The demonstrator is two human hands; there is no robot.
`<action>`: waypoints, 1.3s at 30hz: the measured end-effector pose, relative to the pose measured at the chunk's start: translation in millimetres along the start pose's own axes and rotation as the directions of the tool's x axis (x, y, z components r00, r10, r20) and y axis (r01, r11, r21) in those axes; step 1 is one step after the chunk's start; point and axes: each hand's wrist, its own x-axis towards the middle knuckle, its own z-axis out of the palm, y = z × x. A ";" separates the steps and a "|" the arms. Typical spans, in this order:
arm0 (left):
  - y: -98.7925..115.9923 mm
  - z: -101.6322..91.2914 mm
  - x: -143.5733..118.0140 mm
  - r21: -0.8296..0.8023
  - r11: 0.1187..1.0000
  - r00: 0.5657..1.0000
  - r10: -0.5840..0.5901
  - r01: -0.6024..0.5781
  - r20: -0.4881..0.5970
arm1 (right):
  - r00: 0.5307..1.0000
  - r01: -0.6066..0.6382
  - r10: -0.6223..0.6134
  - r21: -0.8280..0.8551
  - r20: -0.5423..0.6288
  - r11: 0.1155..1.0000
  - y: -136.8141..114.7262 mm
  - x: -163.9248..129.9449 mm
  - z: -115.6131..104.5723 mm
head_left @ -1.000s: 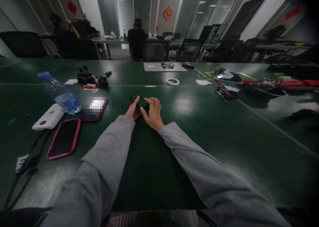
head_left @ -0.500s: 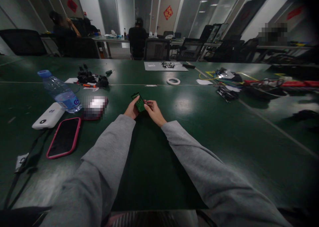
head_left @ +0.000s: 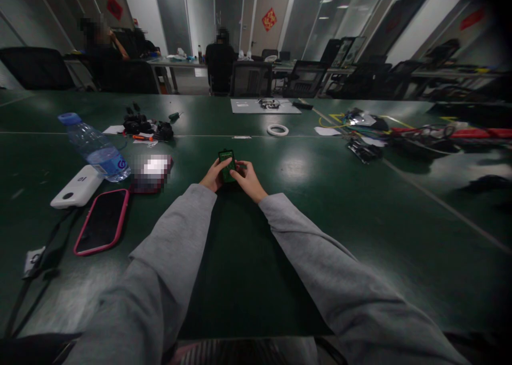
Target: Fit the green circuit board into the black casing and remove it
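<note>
A small green circuit board (head_left: 228,174) with a dark edge is held between my two hands, over the middle of the dark green table. My left hand (head_left: 213,177) grips its left side, with the thumb lying across the face of the board. From the right, my right hand (head_left: 248,180) closes on the other edge, its thumb on the lower part of the board. The fingers behind the board are mostly hidden.
On the left are a water bottle (head_left: 100,154), a white power bank (head_left: 78,188) with a cable, and a red-cased phone (head_left: 103,222). Ahead lie a tape roll (head_left: 277,130), a grey sheet (head_left: 244,106) and black parts (head_left: 138,125). Wires (head_left: 424,138) are heaped at right. People sit beyond.
The circuit board has turned from a slant to nearly upright in my view and shifted slightly right. My left thumb has slid further across its face.
</note>
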 end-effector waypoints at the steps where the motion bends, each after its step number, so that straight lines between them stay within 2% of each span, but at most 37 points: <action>1: -0.5 -0.5 -0.2 0.015 1.000 1.000 0.005 -0.005 0.014 | 1.000 -0.009 0.009 0.006 -0.011 1.000 -0.1 0.3 -0.3; 7: 4.2 2.0 -6.0 -0.019 1.000 0.997 0.007 -0.005 0.076 | 0.998 0.056 -0.056 0.017 -0.010 0.998 2.7 3.7 -1.6; 12: 8.8 3.2 -8.4 -0.076 0.997 0.994 -0.019 0.028 0.112 | 0.999 0.049 -0.049 0.026 -0.003 0.998 5.6 5.5 -3.5; 19: 5.1 -2.0 -1.3 -0.097 0.994 0.994 -0.045 0.054 0.095 | 0.999 0.047 -0.047 -0.003 -0.002 0.999 3.5 4.3 -2.7; 31: 6.3 3.5 -2.3 -0.078 0.997 1.000 0.001 0.000 0.018 | 0.998 0.058 -0.058 -0.004 0.011 0.998 3.3 4.2 -2.1; 36: 4.3 1.4 -0.7 -0.075 0.997 0.999 0.028 -0.027 0.022 | 0.997 0.074 -0.074 -0.016 0.010 0.997 2.0 4.0 -1.5; 39: 3.7 0.7 0.2 -0.094 0.996 1.000 0.003 0.000 0.029 | 0.995 0.099 -0.100 -0.041 -0.005 0.994 0.6 2.4 -0.6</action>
